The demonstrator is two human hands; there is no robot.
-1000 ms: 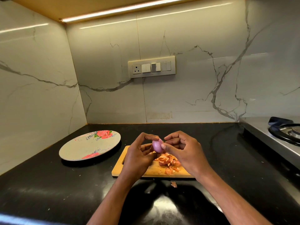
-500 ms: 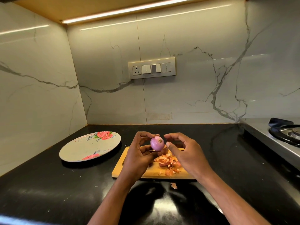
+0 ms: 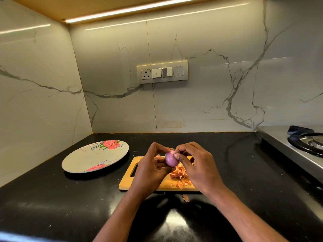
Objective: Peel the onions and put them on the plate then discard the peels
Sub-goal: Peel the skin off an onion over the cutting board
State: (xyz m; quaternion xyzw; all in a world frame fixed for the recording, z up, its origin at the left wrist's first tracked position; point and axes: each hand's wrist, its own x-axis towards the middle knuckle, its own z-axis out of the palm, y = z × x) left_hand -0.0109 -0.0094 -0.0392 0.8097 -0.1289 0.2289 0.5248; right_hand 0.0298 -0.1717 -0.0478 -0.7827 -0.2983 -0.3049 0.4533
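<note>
Peeling step: left hand (image 3: 150,169) holds the onion (image 3: 171,159) above the board (image 3: 128,184), right hand (image 3: 195,165) pinches its top; next, onion to the plate (image 3: 78,165), left of the board

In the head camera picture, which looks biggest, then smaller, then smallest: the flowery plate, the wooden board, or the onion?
1. Wooden board and flowery plate: too close to rank, and hands hide part of the board.
2. Onion: clearly smallest, held between the left hand and right hand.
</note>
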